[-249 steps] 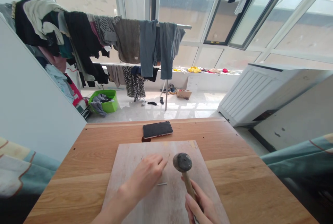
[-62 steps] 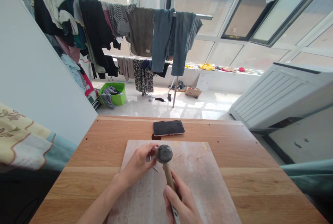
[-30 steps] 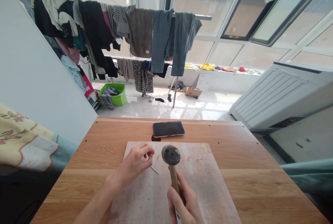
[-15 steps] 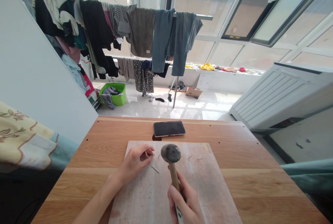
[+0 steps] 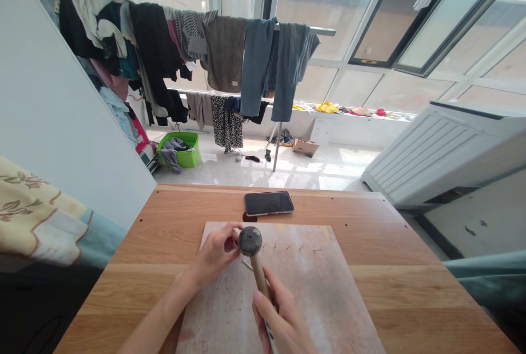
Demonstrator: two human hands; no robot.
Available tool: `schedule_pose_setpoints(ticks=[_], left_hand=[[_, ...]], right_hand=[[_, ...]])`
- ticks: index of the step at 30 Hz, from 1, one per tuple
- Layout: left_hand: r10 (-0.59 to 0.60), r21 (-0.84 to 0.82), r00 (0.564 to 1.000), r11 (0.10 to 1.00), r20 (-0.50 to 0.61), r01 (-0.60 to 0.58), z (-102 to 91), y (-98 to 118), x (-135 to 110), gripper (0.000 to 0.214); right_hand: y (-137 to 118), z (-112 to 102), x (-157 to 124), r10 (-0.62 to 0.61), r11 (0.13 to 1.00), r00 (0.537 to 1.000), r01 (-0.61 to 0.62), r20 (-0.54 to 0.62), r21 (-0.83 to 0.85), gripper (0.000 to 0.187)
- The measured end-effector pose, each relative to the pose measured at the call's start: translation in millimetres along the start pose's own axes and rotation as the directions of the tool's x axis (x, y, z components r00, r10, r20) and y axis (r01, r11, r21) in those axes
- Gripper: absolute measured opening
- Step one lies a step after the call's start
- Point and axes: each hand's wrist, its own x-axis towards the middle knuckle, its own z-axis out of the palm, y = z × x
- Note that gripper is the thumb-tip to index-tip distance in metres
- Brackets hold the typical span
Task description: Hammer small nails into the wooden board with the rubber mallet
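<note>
A pale wooden board [image 5: 304, 288] lies on the wooden table [image 5: 164, 222]. My right hand [image 5: 281, 321] is closed round the wooden handle of a hammer [image 5: 251, 247], whose dark round head sits low over the board's far left part. My left hand [image 5: 216, 252] rests on the board just left of the hammer head, fingers pinched together; what they pinch is hidden behind the head. A small loose nail [image 5: 246, 264] lies on the board beside the handle. Several small nails stand in the board to the right [image 5: 302, 246].
A black phone [image 5: 269, 203] lies face up on the table beyond the board. Behind the table are a clothes rack full of garments [image 5: 230, 58], a green basket [image 5: 181, 151] on the floor, a white slatted panel [image 5: 431, 146] at the right, and large windows.
The hammer head has moved left and down, from beside my left hand to right against its fingertips. My left hand has stayed pinched in about the same place.
</note>
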Motion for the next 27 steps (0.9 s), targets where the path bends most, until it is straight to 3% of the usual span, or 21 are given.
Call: schedule_pose_setpoints(ticks=[7, 11, 13, 15, 17, 19, 20, 23, 27], left_hand=[[0.001, 0.022, 1.0, 1.0, 0.022, -0.002, -0.1, 3.2, 1.2, 0.028], [0.078, 0.224, 0.989, 0.973, -0.124, -0.049, -7.1, 9.9, -2.9, 0.023], [0.178, 0.361, 0.974, 0.925, -0.137, -0.119, -11.3, 18.5, -10.6, 0.012], [0.338, 0.521, 0.941, 0.798, 0.028, -0.303, -12.2, 30.1, -20.9, 0.009], [0.455, 0.635, 0.841, 0.565, 0.292, -0.526, -7.5, 41.1, -31.0, 0.015], [0.474, 0.688, 0.748, 0.339, 0.465, -0.642, 2.0, 48.3, -37.8, 0.02], [0.463, 0.708, 0.731, 0.268, 0.501, -0.654, 7.6, 50.3, -39.5, 0.023], [0.398, 0.731, 0.734, 0.196, 0.55, -0.654, 21.0, 53.3, -38.2, 0.025], [0.343, 0.715, 0.737, 0.214, 0.582, -0.665, 20.5, 58.4, -33.1, 0.02]], right_hand=[[3.5, -0.7, 0.5, 0.012, 1.0, 1.0, -0.012, -0.004, 0.012, 0.083], [0.5, -9.8, -9.1, 0.004, 0.995, 0.994, 0.006, -0.105, 0.096, 0.081], [-0.4, -18.3, -14.9, 0.006, 0.996, 0.983, 0.01, -0.182, 0.089, 0.081], [-0.8, -27.5, -19.8, -0.019, 0.996, 0.975, 0.037, -0.221, 0.076, 0.084], [-1.3, -35.0, -23.4, -0.045, 0.996, 0.97, 0.063, -0.239, 0.067, 0.09], [-2.4, -39.9, -25.7, -0.059, 0.996, 0.965, 0.074, -0.254, 0.05, 0.094], [-3.0, -41.4, -26.5, -0.064, 0.996, 0.964, 0.077, -0.257, 0.039, 0.094], [-4.5, -44.1, -28.0, -0.077, 0.997, 0.965, 0.082, -0.251, 0.006, 0.092], [-2.4, -46.4, -29.1, -0.058, 0.998, 0.972, 0.054, -0.227, -0.024, 0.096]])
